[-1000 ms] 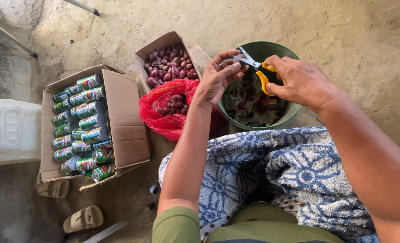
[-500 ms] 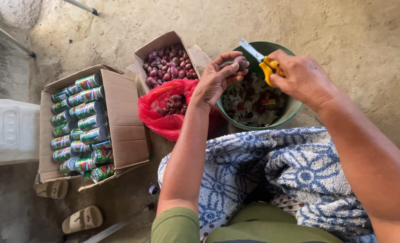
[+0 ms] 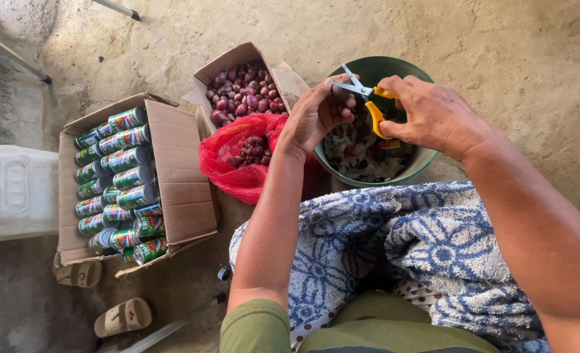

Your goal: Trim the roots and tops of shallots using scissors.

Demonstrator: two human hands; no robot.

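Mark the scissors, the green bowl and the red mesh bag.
scissors point(image 3: 373, 112): head view, on the yellow handle by the right hand.
green bowl point(image 3: 376, 68): head view, on the inner far wall.
red mesh bag point(image 3: 219, 157): head view, on the netting's left side.

Yellow-handled scissors point(image 3: 367, 99) sit open, blades pointing up-left, above a green bowl point(image 3: 427, 155). A small shallot point(image 3: 338, 99) meets the blades.

A rough, pale concrete floor point(image 3: 499, 46) is seen throughout — stained and cracked, lit brightly from above at the top. A darker, shaded strip is found at the left, where a white plastic container point(image 3: 16, 193) is set — a thin metal rod point(image 3: 117, 8) is glimpsed beyond.
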